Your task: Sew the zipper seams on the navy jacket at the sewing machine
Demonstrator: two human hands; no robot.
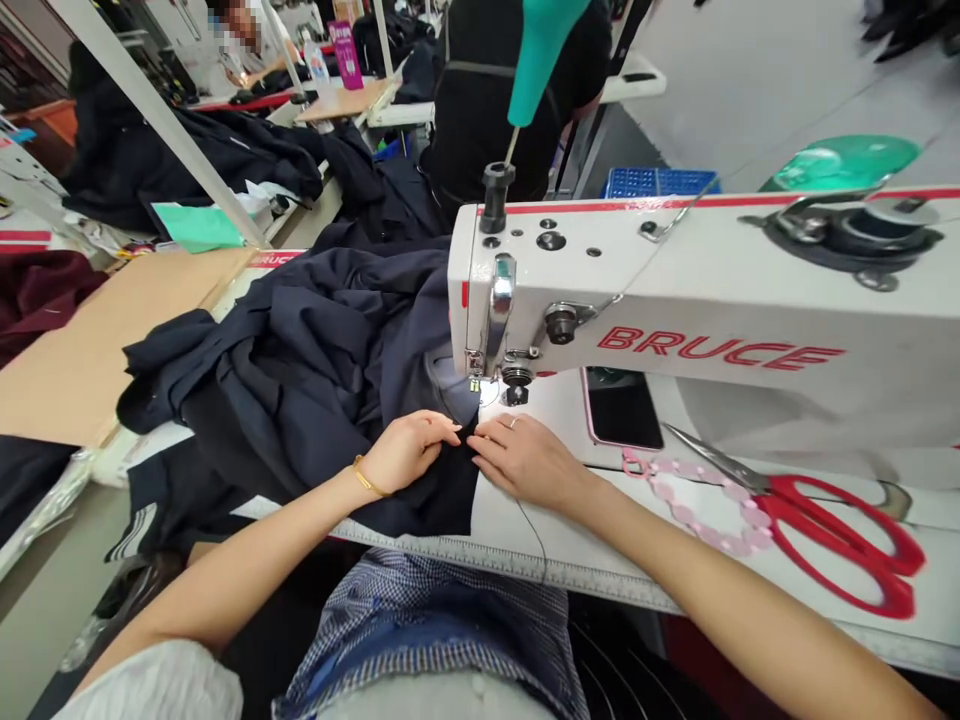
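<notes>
Nearest the camera, at the bottom centre of the frame, a blue checked garment (450,615) is seen, with a pale sleeve (180,685) at the lower left. Beyond it, a dark navy cloth (322,320) is spread from the centre of the frame to the left, over the white table (566,405) of a sewing machine (712,290). The bunched mass is drawn out lengthwise on a slant, from the left of the frame towards the upper centre. By the hands it is laid flatter, and its straight right edge is run almost upright in the frame, pointed up at the presser foot (475,384).

The left hand (409,450) is half curled on the cloth, its thumb and forefinger brought close together near that edge. The right hand (529,460) is placed just beside it, fingers loosely extended and tips set at the edge. Whether cloth is pinched by either hand cannot be told.

Right of centre, a phone (624,408) is laid near red-handled scissors (847,545), whose blades are pointed to the upper left.
</notes>
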